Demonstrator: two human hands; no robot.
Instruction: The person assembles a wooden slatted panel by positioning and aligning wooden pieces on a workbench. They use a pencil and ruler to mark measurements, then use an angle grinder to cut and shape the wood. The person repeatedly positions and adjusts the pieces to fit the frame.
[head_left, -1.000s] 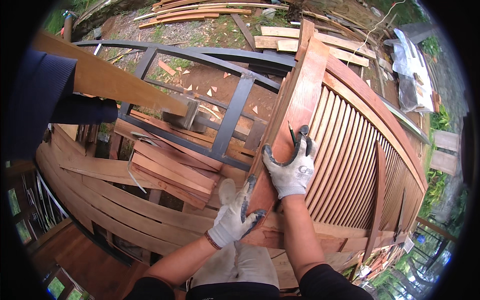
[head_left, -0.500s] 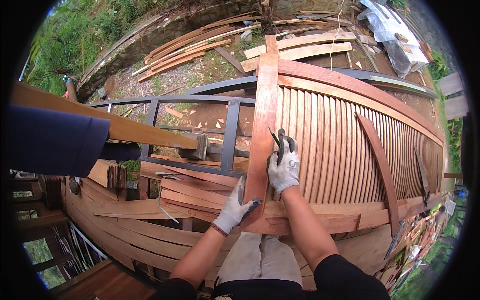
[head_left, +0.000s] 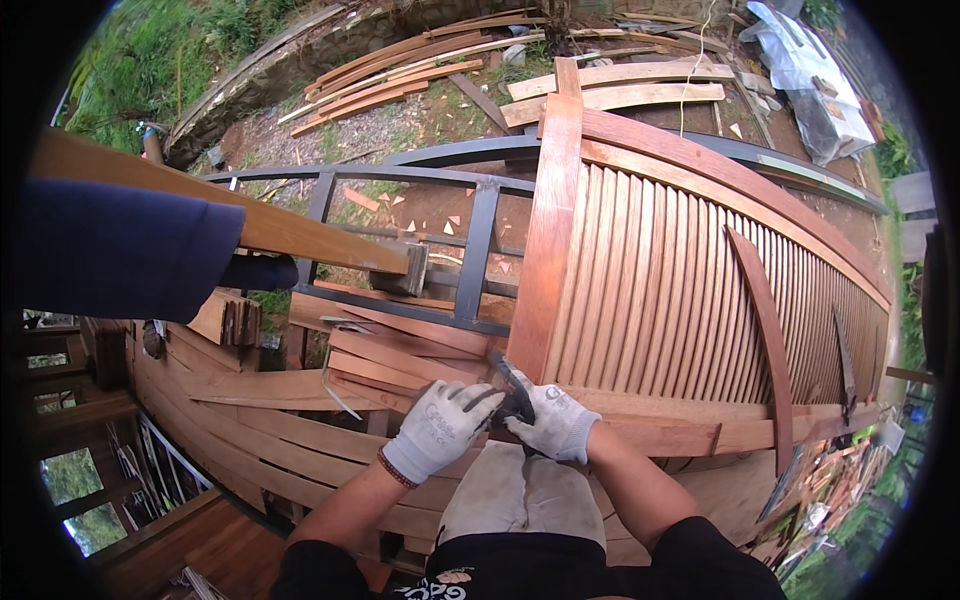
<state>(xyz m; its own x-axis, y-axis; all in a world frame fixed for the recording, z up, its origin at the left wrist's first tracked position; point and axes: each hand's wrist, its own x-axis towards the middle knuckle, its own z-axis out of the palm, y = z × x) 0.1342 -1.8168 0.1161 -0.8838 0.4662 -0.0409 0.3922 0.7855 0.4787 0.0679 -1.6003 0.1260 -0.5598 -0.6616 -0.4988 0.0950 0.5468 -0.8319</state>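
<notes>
A slatted wooden panel (head_left: 640,290) lies before me, with a wide reddish board (head_left: 548,250) along its left side. At the near end of that board, my two gloved hands come together. My left hand (head_left: 440,425) is closed, fingers bent toward the right one. My right hand (head_left: 552,420) is closed too, its dark-coated fingers pointing up and left beside the board's corner. Dark glove coatings overlap between the hands, so what they hold, if anything, is hidden. The pencil seen earlier cannot be made out.
A black metal frame (head_left: 478,250) runs under the panel. Reddish planks (head_left: 400,365) are stacked at left. A dark-blue sleeve (head_left: 130,245) hangs by a wooden beam (head_left: 300,235). A curved dark strip (head_left: 765,335) lies across the slats. Long boards (head_left: 620,95) lie on the ground beyond.
My right hand, with the pencil, has come down from the middle of the wide board to its near end. My left hand has let go of the board's edge and meets the right.
</notes>
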